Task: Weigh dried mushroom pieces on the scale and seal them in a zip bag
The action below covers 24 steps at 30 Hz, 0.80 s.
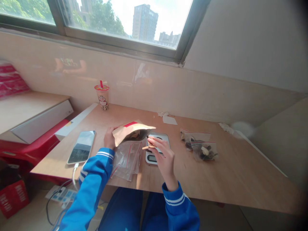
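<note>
Over the wooden bench, the left hand grips a brown paper pouch with a red band, its open mouth tilted toward the right hand. Dark pieces show inside the pouch, though they are too shadowed to identify. The right hand's fingers are closed in a pinch on a thin tan sliver, held at their tips just above a digital kitchen scale. A loose pile of clear plastic bags with red seals lies under the pouch, just beside the scale. The pinch looks like the weak spot: the sliver is small, so a slackened grip could drop it among the bags. Tilting the pouch further could spill its contents. A phone with a charging cable lies left of the hand, filled clear bags sit to the right, and a plastic drink cup stands by the wall.
</note>
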Tool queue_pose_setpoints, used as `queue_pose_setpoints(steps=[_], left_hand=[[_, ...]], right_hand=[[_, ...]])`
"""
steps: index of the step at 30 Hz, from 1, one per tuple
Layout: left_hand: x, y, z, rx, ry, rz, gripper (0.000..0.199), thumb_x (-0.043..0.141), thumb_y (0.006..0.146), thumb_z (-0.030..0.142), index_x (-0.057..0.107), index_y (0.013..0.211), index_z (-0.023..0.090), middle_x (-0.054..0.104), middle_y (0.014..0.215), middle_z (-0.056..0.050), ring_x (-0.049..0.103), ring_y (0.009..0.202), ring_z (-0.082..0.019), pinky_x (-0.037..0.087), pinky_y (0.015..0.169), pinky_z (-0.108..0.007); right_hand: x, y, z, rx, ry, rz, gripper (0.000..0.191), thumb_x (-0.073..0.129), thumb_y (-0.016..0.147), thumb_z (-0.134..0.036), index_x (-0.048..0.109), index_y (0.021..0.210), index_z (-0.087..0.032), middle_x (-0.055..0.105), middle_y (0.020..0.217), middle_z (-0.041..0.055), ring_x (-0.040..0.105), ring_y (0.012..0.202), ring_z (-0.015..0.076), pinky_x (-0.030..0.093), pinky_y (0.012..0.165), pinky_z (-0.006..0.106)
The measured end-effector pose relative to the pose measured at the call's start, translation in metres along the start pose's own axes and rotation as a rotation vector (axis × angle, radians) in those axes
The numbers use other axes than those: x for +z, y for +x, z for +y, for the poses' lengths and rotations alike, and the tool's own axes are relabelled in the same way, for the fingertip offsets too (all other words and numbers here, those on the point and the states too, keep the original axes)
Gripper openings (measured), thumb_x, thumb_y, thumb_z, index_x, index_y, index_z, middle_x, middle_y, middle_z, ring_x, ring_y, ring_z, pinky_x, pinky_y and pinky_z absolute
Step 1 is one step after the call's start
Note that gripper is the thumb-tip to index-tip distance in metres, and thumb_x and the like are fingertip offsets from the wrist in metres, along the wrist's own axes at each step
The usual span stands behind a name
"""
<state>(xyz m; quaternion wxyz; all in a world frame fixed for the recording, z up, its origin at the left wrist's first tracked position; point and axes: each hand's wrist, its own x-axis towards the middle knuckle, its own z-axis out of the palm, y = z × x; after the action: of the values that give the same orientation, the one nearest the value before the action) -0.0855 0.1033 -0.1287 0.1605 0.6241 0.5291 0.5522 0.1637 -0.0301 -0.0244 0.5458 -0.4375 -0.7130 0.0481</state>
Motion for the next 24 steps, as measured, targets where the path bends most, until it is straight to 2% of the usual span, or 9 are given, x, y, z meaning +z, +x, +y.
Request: queue_pose_setpoints(steps=[2, 4, 9, 13, 19, 22, 24], left_hand=[[0.001, 0.000, -0.002, -0.020, 0.055, 0.020, 0.031, 0.055, 0.072, 0.027, 0.068, 0.099, 0.020, 0.068, 0.101, -0.008, 0.061, 0.098, -0.028, 0.049, 0.088, -0.038], [0.002, 0.001, -0.005, -0.045, 0.105, 0.040, 0.031, 0.055, 0.071, 0.028, 0.067, 0.098, 0.020, 0.067, 0.100, -0.009, 0.061, 0.097, -0.028, 0.048, 0.088, -0.038], [0.006, 0.002, -0.011, -0.056, 0.132, 0.071, 0.030, 0.050, 0.071, 0.027, 0.066, 0.096, 0.019, 0.066, 0.098, -0.010, 0.060, 0.095, -0.027, 0.048, 0.087, -0.038], [0.006, 0.001, -0.013, -0.019, 0.134, 0.056, 0.030, 0.050, 0.073, 0.025, 0.065, 0.097, 0.018, 0.064, 0.099, -0.010, 0.059, 0.096, -0.026, 0.048, 0.089, -0.038], [0.005, 0.002, -0.012, -0.015, 0.127, 0.042, 0.029, 0.053, 0.074, 0.029, 0.066, 0.098, 0.016, 0.064, 0.100, -0.011, 0.060, 0.098, -0.027, 0.047, 0.091, -0.039], [0.005, 0.003, -0.011, -0.016, 0.115, 0.047, 0.030, 0.054, 0.074, 0.029, 0.066, 0.097, 0.015, 0.064, 0.101, -0.012, 0.060, 0.099, -0.027, 0.047, 0.092, -0.039], [0.005, 0.003, -0.011, -0.015, 0.115, 0.046, 0.030, 0.053, 0.074, 0.029, 0.066, 0.097, 0.015, 0.064, 0.101, -0.012, 0.059, 0.100, -0.027, 0.046, 0.092, -0.039]], right_hand=[[-0.006, -0.006, 0.013, 0.063, 0.009, 0.117, 0.023, 0.055, 0.093, -0.028, 0.069, 0.111, -0.025, 0.070, 0.111, 0.0089, 0.064, 0.104, 0.0224, 0.054, 0.091, 0.042], [-0.011, -0.011, 0.034, 0.130, -0.038, 0.180, 0.024, 0.057, 0.092, -0.032, 0.069, 0.110, -0.023, 0.069, 0.111, 0.0099, 0.065, 0.105, 0.0227, 0.053, 0.093, 0.043], [-0.012, -0.021, 0.098, 0.307, -0.168, 0.133, 0.030, 0.058, 0.088, -0.040, 0.072, 0.103, -0.018, 0.070, 0.101, 0.0115, 0.066, 0.095, 0.0226, 0.053, 0.088, 0.041], [-0.006, -0.026, 0.130, 0.382, -0.168, 0.095, 0.032, 0.059, 0.084, -0.041, 0.073, 0.100, -0.016, 0.070, 0.103, 0.0133, 0.064, 0.098, 0.0243, 0.049, 0.091, 0.044], [-0.005, -0.027, 0.142, 0.479, -0.041, 0.078, 0.036, 0.059, 0.081, -0.035, 0.071, 0.108, -0.014, 0.069, 0.111, 0.0149, 0.061, 0.106, 0.0253, 0.046, 0.094, 0.045], [-0.013, -0.023, 0.133, 0.494, -0.055, 0.107, 0.037, 0.057, 0.082, -0.034, 0.069, 0.112, -0.015, 0.067, 0.116, 0.0148, 0.059, 0.109, 0.0258, 0.047, 0.090, 0.043], [-0.015, -0.022, 0.121, 0.423, -0.114, 0.080, 0.035, 0.055, 0.086, -0.033, 0.067, 0.114, -0.018, 0.066, 0.118, 0.0129, 0.058, 0.109, 0.0252, 0.046, 0.090, 0.042]])
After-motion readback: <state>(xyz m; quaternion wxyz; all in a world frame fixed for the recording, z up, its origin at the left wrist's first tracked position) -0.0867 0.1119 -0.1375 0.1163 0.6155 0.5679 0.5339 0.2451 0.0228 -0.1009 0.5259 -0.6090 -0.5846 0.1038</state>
